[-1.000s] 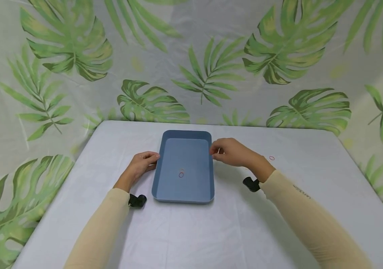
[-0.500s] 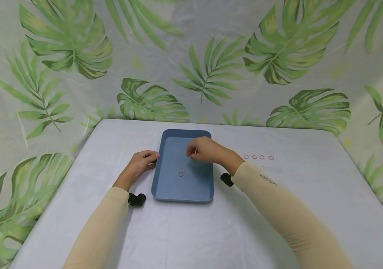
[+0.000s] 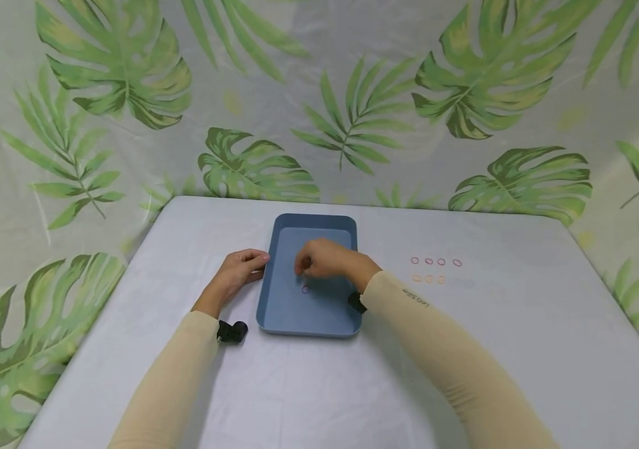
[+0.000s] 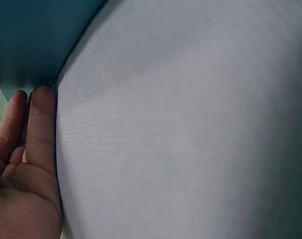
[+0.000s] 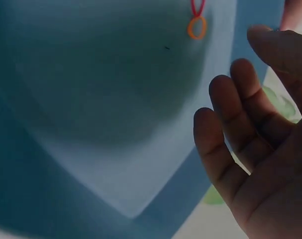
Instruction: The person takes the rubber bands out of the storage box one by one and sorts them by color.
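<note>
A blue rectangular tray [image 3: 280, 318] lies on the white table. My left hand [image 3: 236, 271] is at its left side; in the left wrist view the straight fingers [image 4: 41, 129] touch the tray's wall. Over the middle of the tray is my right hand [image 3: 325, 257], fingertips pointing down and left. The right wrist view shows its fingers [image 5: 223, 97] bent loosely, thumb and index apart, nothing visible between them. A small red rubber band [image 3: 305, 289] and an orange one [image 5: 190, 29] lie close together in the tray, just beyond those fingertips.
Right of the tray, several red rubber bands [image 3: 429, 261] form a row on the table [image 3: 499, 324]. Below it runs a row of three orange ones [image 3: 417, 279]. A leaf-printed cloth [image 3: 257, 165] hangs behind the table. Each wrist carries a black camera [image 3: 232, 332].
My right hand has moved left from the tray's right rim to above its middle, close to the two bands. Its forearm no longer covers the rows on the table. The left hand stays put.
</note>
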Available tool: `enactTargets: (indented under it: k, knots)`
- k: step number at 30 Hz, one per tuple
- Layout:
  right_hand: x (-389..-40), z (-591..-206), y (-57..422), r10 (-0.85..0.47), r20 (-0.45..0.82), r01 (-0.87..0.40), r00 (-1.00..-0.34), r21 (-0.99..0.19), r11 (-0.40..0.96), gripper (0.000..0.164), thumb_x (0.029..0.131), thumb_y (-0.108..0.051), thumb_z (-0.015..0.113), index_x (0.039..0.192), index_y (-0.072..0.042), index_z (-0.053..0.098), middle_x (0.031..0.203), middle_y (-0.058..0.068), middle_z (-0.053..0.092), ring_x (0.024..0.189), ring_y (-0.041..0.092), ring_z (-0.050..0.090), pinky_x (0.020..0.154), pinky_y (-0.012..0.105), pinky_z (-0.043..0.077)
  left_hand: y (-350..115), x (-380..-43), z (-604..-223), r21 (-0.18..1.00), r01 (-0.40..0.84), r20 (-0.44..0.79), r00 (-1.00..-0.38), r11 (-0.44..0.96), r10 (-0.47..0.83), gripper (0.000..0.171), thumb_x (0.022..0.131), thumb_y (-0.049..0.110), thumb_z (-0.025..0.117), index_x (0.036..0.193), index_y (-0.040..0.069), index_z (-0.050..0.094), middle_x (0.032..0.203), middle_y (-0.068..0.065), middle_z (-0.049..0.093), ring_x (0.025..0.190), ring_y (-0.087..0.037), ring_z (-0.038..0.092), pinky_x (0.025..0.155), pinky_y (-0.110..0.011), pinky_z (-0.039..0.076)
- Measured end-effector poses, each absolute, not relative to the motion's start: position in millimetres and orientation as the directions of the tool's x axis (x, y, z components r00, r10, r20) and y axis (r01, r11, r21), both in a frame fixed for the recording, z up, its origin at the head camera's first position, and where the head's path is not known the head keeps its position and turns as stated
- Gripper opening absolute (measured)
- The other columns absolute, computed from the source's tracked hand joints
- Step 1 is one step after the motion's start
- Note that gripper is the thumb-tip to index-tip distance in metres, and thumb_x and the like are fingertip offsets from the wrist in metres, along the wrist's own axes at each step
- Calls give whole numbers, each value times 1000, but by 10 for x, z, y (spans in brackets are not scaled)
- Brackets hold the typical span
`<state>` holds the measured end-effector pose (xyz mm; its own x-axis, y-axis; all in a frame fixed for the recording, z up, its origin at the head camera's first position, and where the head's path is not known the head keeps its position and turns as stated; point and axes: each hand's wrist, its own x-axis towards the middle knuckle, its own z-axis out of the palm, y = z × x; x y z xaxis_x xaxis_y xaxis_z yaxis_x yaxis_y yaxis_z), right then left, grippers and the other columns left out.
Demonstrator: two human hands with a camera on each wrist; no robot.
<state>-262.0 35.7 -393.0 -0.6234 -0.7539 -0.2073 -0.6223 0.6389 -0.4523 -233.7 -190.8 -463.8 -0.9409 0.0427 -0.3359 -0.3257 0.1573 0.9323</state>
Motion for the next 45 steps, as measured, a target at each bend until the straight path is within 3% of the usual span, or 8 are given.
enactTargets:
  k: [6, 14, 27, 33, 39, 45]
  knots:
    - [-2637, -4078, 320, -748, -246, -613, -616, -447, 652, 7, 86, -7, 73, 90, -11, 77, 91, 3, 74, 81, 11, 60, 76, 24, 53, -1907, -2343, -4656, 935, -319, -330, -943, 156, 48, 38, 100, 22, 61, 129, -4, 59, 120, -8, 62, 102, -7, 60, 99, -29, 55]
    - [-2596, -4158, 280, -737, -250, -603, -628, -443, 663, 4, 84, -8, 77, 85, -12, 77, 91, 3, 75, 86, 14, 64, 85, 30, 57, -1914, -2343, -4654, 937, -314, -324, -945, 156, 42, 38, 100, 22, 60, 128, -3, 59, 121, -8, 62, 104, -8, 60, 101, -31, 55]
    - [-2578, -4175, 257, -752, -219, -673, -621, -343, 655, 15, 90, -10, 70, 76, -14, 71, 75, -4, 60, 72, 11, 51, 66, 22, 44, -1923, -2350, -4639, 940, -309, -318, -947, 148, 41, 39, 99, 22, 62, 128, -4, 59, 119, -6, 63, 103, -7, 59, 97, -27, 56]
    - [-2570, -4135, 291, -762, -211, -644, -612, -428, 635, 15, 92, -6, 65, 79, -11, 70, 77, -2, 61, 73, 12, 51, 67, 22, 43, -1910, -2349, -4661, 941, -304, -314, -948, 147, 48, 39, 99, 22, 62, 128, -5, 59, 119, -7, 63, 102, -7, 59, 100, -30, 55]
    - [-2586, -4021, 400, -750, -148, -572, -645, -557, 602, 11, 91, -4, 62, 84, -8, 70, 90, 3, 66, 84, 15, 56, 75, 25, 47, -1910, -2342, -4646, 940, -309, -318, -947, 146, 40, 38, 99, 21, 62, 127, -4, 59, 116, -5, 63, 103, -7, 59, 100, -30, 55]
    - [-2557, -3854, 638, -716, -68, -533, -695, -620, 576, 10, 95, -9, 63, 86, -11, 68, 94, 4, 68, 87, 18, 61, 73, 27, 49, -1928, -2335, -4664, 936, -316, -327, -944, 153, 50, 37, 99, 21, 62, 127, -4, 60, 119, -6, 63, 106, -9, 59, 101, -31, 55]
